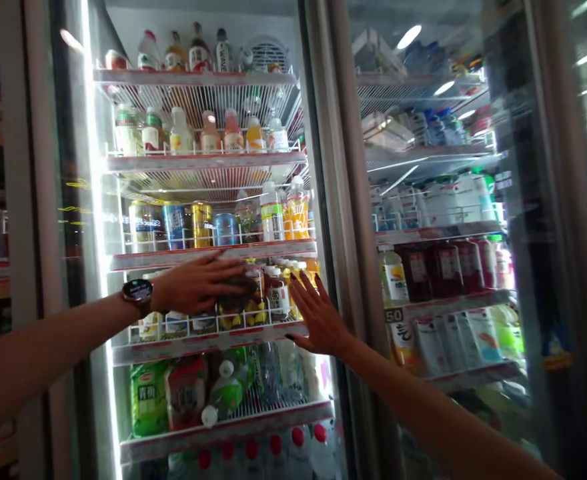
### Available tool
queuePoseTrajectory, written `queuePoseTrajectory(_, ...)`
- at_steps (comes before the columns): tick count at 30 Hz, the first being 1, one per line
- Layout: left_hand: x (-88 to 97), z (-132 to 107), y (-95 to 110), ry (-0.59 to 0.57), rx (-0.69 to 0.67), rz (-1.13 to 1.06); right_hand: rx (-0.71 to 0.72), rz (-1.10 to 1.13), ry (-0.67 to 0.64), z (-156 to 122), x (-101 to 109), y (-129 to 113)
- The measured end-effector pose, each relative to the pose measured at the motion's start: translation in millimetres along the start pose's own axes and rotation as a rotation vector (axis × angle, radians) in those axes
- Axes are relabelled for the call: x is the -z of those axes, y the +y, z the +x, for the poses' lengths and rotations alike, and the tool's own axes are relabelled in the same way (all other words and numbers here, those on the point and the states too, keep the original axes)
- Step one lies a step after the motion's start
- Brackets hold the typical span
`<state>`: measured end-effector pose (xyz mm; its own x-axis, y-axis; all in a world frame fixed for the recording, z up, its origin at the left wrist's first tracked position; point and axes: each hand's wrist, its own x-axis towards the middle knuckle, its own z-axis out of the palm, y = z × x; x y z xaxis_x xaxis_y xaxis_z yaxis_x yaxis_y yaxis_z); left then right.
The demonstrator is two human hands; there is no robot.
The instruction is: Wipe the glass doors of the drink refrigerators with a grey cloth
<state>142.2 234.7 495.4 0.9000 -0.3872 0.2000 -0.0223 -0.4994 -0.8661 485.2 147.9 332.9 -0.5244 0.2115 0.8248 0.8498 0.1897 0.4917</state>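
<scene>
Both hands are splayed out, nothing gripped: left hand (pixel 198 285), smartwatch (pixel 137 295) on the wrist, and right hand (pixel 318 317) sit flat on the glass fridge door (pixel 208 223), right in front of a shelf (pixel 208 343) of bottled drinks (pixel 276 290).

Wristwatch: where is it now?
Head view, left of frame: the wristwatch is on the left wrist, right behind the left hand, in front of the lit drinks cooler.
</scene>
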Motion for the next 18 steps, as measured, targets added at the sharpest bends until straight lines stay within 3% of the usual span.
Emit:
queuePoseTrajectory(2, -2.6, 39, -10, 0.114, 0.310, 0.074, 0.002, 0.007, 0.021, -1, -1, 1)
queuePoseTrajectory(4, -16.4, 72, 5, 0.185, 0.508, 0.109, -0.008, 0.010, 0.041, -2, -2, 1)
queuePoseTrajectory(7, -48.7, 90, 60, 0.136, 0.474, 0.072, -0.036, 0.012, 0.055, -4, -4, 3)
queuePoseTrajectory(9, -69.2, 74, 104, 0.065, 0.356, 0.028, -0.038, 0.017, 0.052, -5, -3, 3)
queuePoseTrajectory(11, -81.5, 38, 142, -0.013, 0.186, -0.013, -0.031, 0.029, 0.046, -4, -2, 3)
queuePoseTrajectory(13, -81.0, -6, 161, -0.085, -0.040, -0.055, -0.037, 0.048, 0.030, -3, 2, 0)
queuePoseTrajectory(15, -67.9, -44, 154, -0.130, -0.233, -0.091, -0.054, 0.064, 0.017, 0, 8, -6)
queuePoseTrajectory(17, -46.3, -64, 119, -0.136, -0.293, -0.097, -0.063, 0.061, 0.015, 5, 12, -13)
queuePoseTrajectory(18, -34.4, -66, 96, -0.125, -0.253, -0.084, -0.056, 0.054, 0.018, 7, 13, -17)
